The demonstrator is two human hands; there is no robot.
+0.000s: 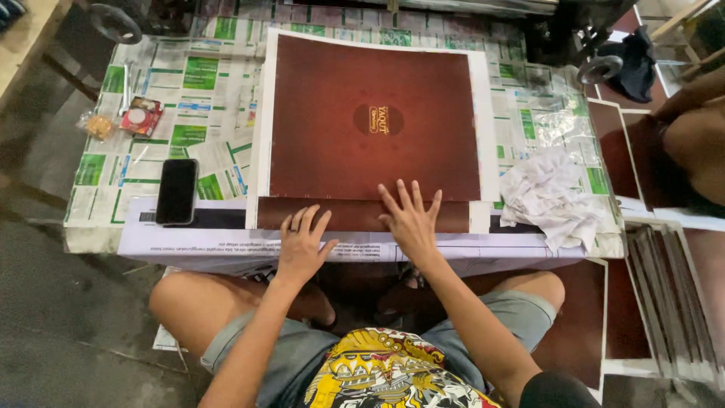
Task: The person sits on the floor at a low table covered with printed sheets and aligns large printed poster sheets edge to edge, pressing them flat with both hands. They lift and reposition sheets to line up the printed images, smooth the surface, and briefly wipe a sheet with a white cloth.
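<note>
The left hand [302, 245] and right hand [411, 219] lie flat with fingers spread, gripping nothing, pressing the near edge of a dark red printed sheet [374, 121] on the newspaper-covered table [204, 91]. A black phone [177, 191] lies left, crumpled cloth [555, 196] right.

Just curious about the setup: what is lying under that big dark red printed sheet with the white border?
Under the dark red printed sheet lie green-and-white newspaper pages spread over the low table. Both hands, left and right, press its near edge. The tabletop itself is covered.

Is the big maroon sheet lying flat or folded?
Flat: the maroon sheet lies spread on the newspaper-covered table, both hands pressing its near edge.
</note>
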